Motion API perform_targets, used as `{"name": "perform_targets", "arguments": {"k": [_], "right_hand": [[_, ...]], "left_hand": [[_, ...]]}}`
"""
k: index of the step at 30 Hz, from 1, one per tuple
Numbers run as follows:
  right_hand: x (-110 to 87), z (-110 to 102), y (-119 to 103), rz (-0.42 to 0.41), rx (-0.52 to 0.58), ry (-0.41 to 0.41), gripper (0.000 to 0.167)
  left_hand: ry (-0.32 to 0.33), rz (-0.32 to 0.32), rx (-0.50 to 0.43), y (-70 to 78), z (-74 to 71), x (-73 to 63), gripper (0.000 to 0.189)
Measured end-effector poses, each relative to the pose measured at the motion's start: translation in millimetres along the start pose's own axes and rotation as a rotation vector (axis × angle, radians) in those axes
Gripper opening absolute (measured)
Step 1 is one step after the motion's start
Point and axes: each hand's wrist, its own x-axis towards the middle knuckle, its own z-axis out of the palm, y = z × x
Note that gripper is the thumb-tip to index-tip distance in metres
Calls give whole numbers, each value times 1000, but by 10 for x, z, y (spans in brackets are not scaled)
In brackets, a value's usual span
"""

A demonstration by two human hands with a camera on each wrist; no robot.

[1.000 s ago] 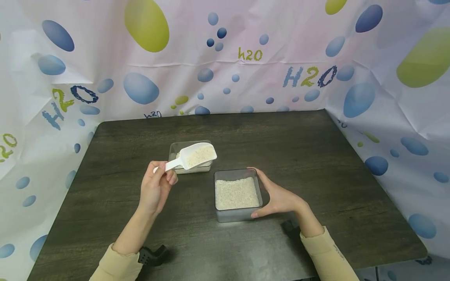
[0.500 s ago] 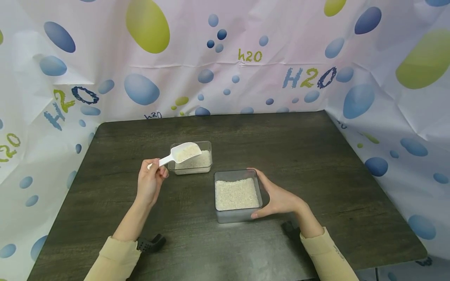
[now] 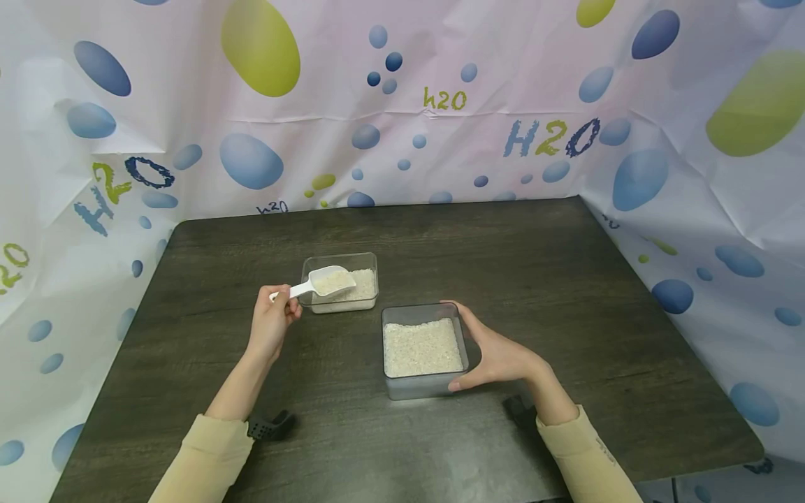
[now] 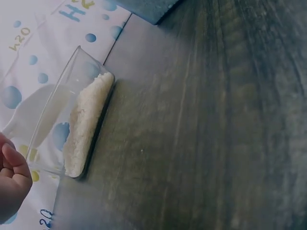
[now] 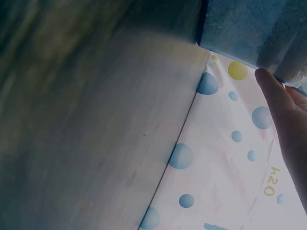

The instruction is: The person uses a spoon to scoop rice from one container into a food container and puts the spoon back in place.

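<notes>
My left hand point(image 3: 270, 318) pinches the handle of a white scoop point(image 3: 305, 287) with rice in its bowl. That scoop is over a clear rectangular container point(image 3: 376, 292) partly filled with rice. In the left wrist view the white scoop point(image 4: 31, 115) shows beside and through the upper wall of the clear container point(image 4: 57, 96), above the rice point(image 4: 88, 127). My right hand point(image 3: 497, 356) holds the right side of a grey translucent square container point(image 3: 418, 386), thumb at the front and fingers toward the back corner. Rice point(image 3: 423, 348) fills much of it.
Both containers stand on a dark wood-grain table point(image 3: 566, 279), the clear one farther back and to the left. A white sheet point(image 3: 428, 168) with blue and green dots hangs behind the table and along its sides.
My left hand has moved the loaded scoop left and back, from near the clear container's right edge to over its middle, then lowered it slightly. The right hand and grey container stay put.
</notes>
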Motion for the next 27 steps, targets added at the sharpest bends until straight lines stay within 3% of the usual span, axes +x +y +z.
{"name": "perform_targets", "arguments": {"k": [8, 15, 19, 27], "right_hand": [[-2, -2, 1, -13, -1, -5, 118], [2, -8, -11, -19, -9, -9, 117], [3, -13, -15, -22, -8, -9, 118], [0, -11, -13, -9, -3, -6, 118]], "left_hand": [[-42, 62, 219, 37, -9, 45, 11], [-111, 96, 398, 183, -32, 89, 16], [-152, 107, 452, 258, -42, 100, 19], [-217, 212, 674, 398, -29, 73, 24]]}}
